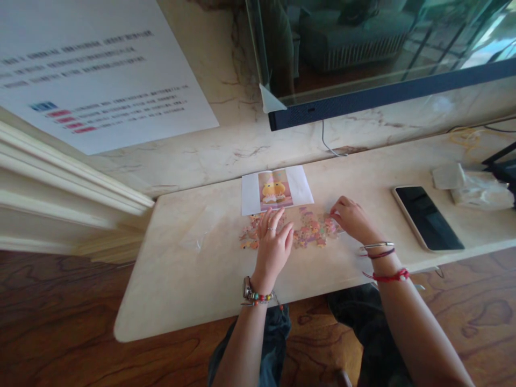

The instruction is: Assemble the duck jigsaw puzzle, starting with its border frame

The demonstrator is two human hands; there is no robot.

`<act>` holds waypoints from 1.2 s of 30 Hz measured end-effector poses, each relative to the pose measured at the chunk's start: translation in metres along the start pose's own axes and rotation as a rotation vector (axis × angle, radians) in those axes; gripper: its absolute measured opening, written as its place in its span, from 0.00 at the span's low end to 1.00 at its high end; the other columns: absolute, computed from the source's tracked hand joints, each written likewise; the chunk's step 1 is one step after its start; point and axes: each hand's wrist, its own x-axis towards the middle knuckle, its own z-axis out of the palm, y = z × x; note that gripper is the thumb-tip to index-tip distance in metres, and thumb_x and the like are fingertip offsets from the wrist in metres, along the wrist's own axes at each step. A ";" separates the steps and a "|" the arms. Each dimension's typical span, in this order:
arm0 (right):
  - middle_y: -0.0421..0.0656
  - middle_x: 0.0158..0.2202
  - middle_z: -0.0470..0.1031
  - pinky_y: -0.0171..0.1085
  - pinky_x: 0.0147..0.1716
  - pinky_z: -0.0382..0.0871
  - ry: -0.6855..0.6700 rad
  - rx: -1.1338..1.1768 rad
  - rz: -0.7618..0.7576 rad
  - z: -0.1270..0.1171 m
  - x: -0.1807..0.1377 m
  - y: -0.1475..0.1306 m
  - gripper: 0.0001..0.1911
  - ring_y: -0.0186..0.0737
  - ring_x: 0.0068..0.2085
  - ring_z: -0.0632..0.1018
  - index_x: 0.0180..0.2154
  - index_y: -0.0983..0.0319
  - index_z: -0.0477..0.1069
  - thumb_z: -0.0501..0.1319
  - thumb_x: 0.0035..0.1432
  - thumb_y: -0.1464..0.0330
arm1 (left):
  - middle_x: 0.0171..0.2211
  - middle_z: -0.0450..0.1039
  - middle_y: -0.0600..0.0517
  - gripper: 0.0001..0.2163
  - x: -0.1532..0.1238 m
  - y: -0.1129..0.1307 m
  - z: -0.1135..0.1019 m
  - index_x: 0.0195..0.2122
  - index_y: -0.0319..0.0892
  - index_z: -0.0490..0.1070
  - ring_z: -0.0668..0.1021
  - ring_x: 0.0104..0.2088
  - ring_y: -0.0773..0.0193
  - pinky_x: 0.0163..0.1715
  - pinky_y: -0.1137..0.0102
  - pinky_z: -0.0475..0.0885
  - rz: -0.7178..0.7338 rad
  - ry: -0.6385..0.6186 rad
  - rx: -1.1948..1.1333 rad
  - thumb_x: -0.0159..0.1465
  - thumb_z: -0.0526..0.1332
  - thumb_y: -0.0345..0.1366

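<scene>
Several small colourful jigsaw pieces (310, 231) lie scattered on a pale marble shelf (193, 269). Behind them lies a white sheet with a printed cartoon picture (276, 189). My left hand (274, 244) rests flat over the left part of the pieces, fingers stretched out and slightly apart, holding nothing. My right hand (351, 219) is at the right edge of the pieces, fingers curled down onto them in a pinch; what they grip is too small to make out.
A dark smartphone (428, 217) lies face up to the right. Beyond it are a crumpled plastic bag (481, 191) and a small grey pad (447, 176). A black soundbar (387, 94) and cable sit at the back. A poster (92, 70) leans on the wall.
</scene>
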 end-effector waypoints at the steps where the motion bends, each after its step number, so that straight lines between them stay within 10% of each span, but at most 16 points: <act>1: 0.47 0.35 0.67 0.38 0.34 0.63 -0.001 -0.023 0.007 0.000 0.000 0.000 0.08 0.41 0.36 0.71 0.31 0.64 0.71 0.54 0.55 0.71 | 0.53 0.61 0.47 0.07 0.000 -0.001 -0.001 0.38 0.43 0.70 0.58 0.57 0.51 0.53 0.49 0.59 -0.003 0.006 0.000 0.60 0.55 0.29; 12: 0.48 0.35 0.65 0.40 0.35 0.62 0.325 0.015 -0.085 -0.024 -0.013 -0.009 0.10 0.41 0.34 0.69 0.33 0.65 0.69 0.52 0.58 0.68 | 0.53 0.60 0.47 0.07 -0.012 -0.003 -0.009 0.38 0.42 0.69 0.57 0.58 0.53 0.56 0.51 0.57 -0.009 -0.002 -0.071 0.60 0.54 0.28; 19: 0.47 0.34 0.67 0.40 0.38 0.63 0.074 0.101 -0.482 0.000 -0.051 -0.085 0.09 0.41 0.36 0.69 0.30 0.64 0.70 0.52 0.58 0.71 | 0.53 0.60 0.47 0.07 -0.052 0.006 -0.019 0.39 0.43 0.70 0.57 0.58 0.54 0.54 0.52 0.60 -0.025 -0.033 -0.110 0.60 0.57 0.30; 24: 0.46 0.32 0.67 0.40 0.38 0.64 0.044 0.122 -0.491 0.028 -0.070 -0.098 0.10 0.39 0.35 0.69 0.29 0.64 0.70 0.51 0.59 0.72 | 0.55 0.59 0.47 0.04 -0.076 0.013 -0.027 0.34 0.43 0.71 0.55 0.59 0.51 0.54 0.51 0.60 -0.027 -0.122 -0.088 0.58 0.59 0.31; 36: 0.46 0.34 0.66 0.39 0.36 0.67 0.336 0.283 -0.146 -0.003 -0.051 -0.009 0.09 0.39 0.35 0.71 0.35 0.62 0.72 0.54 0.55 0.69 | 0.56 0.57 0.50 0.04 -0.067 0.013 -0.025 0.32 0.46 0.73 0.54 0.59 0.49 0.53 0.48 0.59 -0.021 -0.138 -0.082 0.59 0.58 0.33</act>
